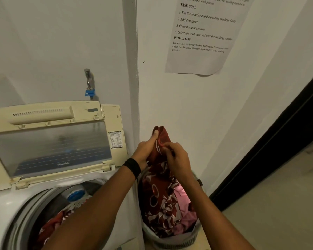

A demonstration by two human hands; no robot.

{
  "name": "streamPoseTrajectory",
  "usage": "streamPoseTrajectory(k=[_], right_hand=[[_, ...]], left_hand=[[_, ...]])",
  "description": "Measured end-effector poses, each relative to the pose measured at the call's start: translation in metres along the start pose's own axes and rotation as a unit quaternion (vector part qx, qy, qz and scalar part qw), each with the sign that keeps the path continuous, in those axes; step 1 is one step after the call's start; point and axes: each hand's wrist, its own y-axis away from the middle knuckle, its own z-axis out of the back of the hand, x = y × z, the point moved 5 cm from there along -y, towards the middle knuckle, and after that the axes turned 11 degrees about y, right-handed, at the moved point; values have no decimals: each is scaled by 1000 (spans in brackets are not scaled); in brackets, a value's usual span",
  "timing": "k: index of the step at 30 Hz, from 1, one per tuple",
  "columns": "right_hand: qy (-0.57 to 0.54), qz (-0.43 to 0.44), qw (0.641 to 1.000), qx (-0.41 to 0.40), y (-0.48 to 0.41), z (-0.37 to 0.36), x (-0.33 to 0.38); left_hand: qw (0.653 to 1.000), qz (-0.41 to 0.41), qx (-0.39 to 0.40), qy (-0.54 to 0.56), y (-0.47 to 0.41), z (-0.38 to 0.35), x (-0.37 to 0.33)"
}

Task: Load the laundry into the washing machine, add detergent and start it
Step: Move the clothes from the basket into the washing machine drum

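A dark red cloth with a white pattern (159, 199) hangs from both my hands above a grey laundry basket (175, 240) on the floor. My left hand (148, 148) grips its top edge and my right hand (175, 157) pinches it just beside. Pink laundry (184, 201) lies in the basket behind the cloth. To the left stands a top-loading washing machine (5, 204) with its cream lid (49, 141) raised. Red patterned clothes (51, 226) lie in its drum, partly hidden by my left forearm.
A tap with a blue fitting (89, 87) sticks out of the wall above the machine. A printed task sheet (202, 35) hangs on the white wall. A dark door frame (278, 148) runs along the right, with pale floor beyond it.
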Motion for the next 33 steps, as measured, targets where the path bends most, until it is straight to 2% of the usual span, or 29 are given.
streamPoseTrajectory(k=[3, 5, 7, 10, 12, 15, 18, 20, 23, 27, 29, 31, 33], right_hand=[[-32, 27, 999, 10, 2, 0, 9], [-36, 15, 999, -1, 11, -7, 16], [-43, -36, 998, -16, 30, -24, 7], [-36, -132, 990, -23, 59, -42, -32], [-29, -149, 988, 14, 63, -38, -57], [-3, -29, 993, 112, 47, 0, -52], [39, 74, 975, 208, 14, 46, -19], [45, 74, 967, 239, -8, 65, 1], [73, 48, 970, 227, -37, 70, 17], [163, 72, 963, 201, -50, 56, 18], [192, 61, 962, 186, -50, 48, 13], [199, 56, 962, 179, -49, 41, 10], [175, 48, 971, 158, -47, 38, 7]], left_hand=[[999, -2, 42, -26, 1, 2, -2], [1000, -16, 24, 9, -1, 0, -4], [999, -18, -10, 43, -3, -2, -10], [999, -36, -18, 27, -6, 2, -16], [997, -68, -48, -2, -7, 14, -17], [985, -130, -74, -88, -5, 30, -23], [978, -133, -11, -159, -3, 25, -31], [975, -113, 51, -186, 2, 15, -34], [963, -80, 124, -224, 10, -1, -29], [968, -17, 175, -178, 21, -9, -14], [961, -20, 195, -192, 23, -6, -17], [950, -52, 184, -245, 22, -3, -22], [955, -86, 134, -250, 19, -1, -29]])
